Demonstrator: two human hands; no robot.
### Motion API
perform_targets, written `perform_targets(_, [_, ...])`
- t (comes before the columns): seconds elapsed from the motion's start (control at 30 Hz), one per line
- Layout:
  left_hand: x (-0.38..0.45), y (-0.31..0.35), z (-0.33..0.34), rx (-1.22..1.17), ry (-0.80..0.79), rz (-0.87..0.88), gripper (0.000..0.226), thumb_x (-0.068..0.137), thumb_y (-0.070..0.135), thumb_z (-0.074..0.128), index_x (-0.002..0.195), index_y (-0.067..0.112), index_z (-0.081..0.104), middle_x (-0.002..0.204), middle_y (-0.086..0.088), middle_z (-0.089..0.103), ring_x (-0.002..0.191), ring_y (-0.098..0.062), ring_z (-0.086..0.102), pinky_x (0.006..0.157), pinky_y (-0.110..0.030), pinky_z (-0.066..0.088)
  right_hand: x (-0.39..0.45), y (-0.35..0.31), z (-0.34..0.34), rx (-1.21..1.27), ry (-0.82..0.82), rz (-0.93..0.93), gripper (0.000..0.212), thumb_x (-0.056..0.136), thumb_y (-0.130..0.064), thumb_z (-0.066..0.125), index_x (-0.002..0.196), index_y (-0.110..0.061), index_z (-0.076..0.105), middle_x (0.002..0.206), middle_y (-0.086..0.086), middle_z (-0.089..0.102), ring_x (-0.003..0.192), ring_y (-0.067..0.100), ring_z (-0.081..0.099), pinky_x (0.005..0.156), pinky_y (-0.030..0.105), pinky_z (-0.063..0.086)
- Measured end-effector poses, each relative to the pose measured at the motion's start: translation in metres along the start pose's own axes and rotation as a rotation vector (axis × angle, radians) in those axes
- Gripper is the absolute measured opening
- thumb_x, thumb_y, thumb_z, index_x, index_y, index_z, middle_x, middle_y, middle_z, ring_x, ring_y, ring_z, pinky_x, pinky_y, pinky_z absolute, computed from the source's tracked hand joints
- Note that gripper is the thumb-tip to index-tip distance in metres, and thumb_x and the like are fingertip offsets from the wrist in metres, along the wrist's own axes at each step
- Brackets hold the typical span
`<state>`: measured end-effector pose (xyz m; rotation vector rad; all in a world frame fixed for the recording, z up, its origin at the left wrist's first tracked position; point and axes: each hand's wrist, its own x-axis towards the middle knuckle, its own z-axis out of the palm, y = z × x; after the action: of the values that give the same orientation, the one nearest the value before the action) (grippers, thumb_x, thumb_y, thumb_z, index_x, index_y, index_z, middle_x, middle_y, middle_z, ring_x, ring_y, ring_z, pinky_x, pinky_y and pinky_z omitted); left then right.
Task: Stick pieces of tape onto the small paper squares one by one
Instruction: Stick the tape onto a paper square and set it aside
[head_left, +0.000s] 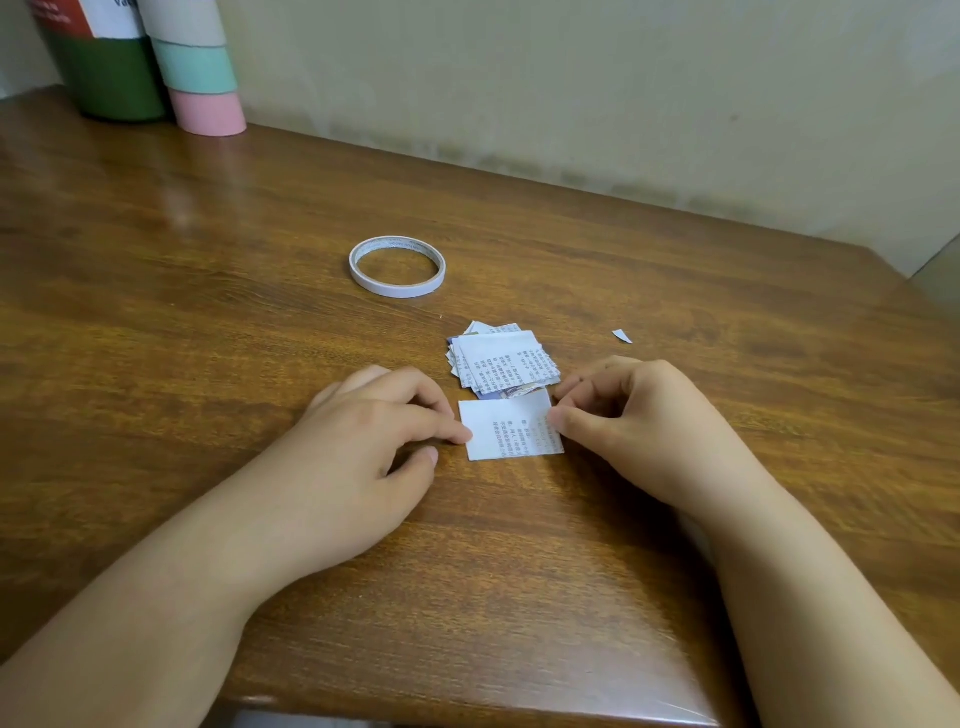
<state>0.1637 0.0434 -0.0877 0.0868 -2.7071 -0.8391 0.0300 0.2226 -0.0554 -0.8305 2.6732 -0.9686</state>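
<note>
One square lies flat on the surface, just in front of the pile. The left hand presses its left edge with a fingertip; the right hand pinches its right edge. Whether tape is on it, I cannot tell. The roll sits untouched behind the pile — most squares likely remain.

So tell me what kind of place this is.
Probably a home desk or craft corner against a wall. A wooden tabletop holds a roll of double-sided tape, a pile of printed paper squares, and coloured cardboard tubes standing at the back.
</note>
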Motion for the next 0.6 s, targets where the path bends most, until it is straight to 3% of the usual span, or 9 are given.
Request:
perform_targets(0.23, [0.0, 0.001, -0.001, 0.015, -0.014, 0.02, 0.034, 0.081, 0.031, 0.043, 0.102, 0.038, 0.069, 0.1, 0.026, 0.053, 0.106, 0.005, 0.04, 0.09, -0.019, 0.031, -0.006, -0.005, 0.001, 0.072, 0.004, 0.032, 0.015, 0.078, -0.021, 0.07, 0.064, -0.018, 0.066, 0.076, -0.005, 0.072, 0.054, 0.007, 0.054, 0.052, 0.02, 0.042])
perform_targets(0.33, [-0.001, -0.001, -0.001, 0.023, -0.009, 0.046, 0.042, 0.08, 0.039, 0.034, 0.103, 0.037, 0.069, 0.1, 0.025, 0.052, 0.104, 0.006, 0.041, 0.091, -0.019, 0.032, -0.009, -0.007, 0.0, 0.184, 0.001, 0.07, 0.014, 0.08, -0.024, 0.071, 0.069, -0.017, 0.066, 0.063, -0.009, 0.068, 0.047, 0.003, 0.048, 0.05, 0.019, 0.038])
perform_targets(0.5, [-0.001, -0.001, -0.001, 0.022, -0.011, 0.045, 0.042, 0.079, 0.039, 0.034, 0.101, 0.036, 0.069, 0.1, 0.026, 0.052, 0.103, 0.006, 0.043, 0.092, -0.021, 0.034, -0.011, -0.011, 0.002, 0.301, -0.01, 0.081, 0.015, 0.08, -0.024, 0.072, 0.071, -0.015, 0.066, 0.055, -0.008, 0.064, 0.048, 0.001, 0.05, 0.047, 0.009, 0.035])
perform_targets(0.6, [0.0, 0.004, -0.006, -0.034, 0.01, -0.003, 0.029, 0.085, 0.031, 0.044, 0.099, 0.038, 0.068, 0.101, 0.026, 0.055, 0.105, 0.006, 0.046, 0.092, -0.017, 0.034, -0.011, -0.011, 0.002, 0.399, 0.026, 0.079, 0.016, 0.08, -0.02, 0.073, 0.07, -0.011, 0.066, 0.059, 0.0, 0.066, 0.053, 0.007, 0.053, 0.053, 0.015, 0.038])
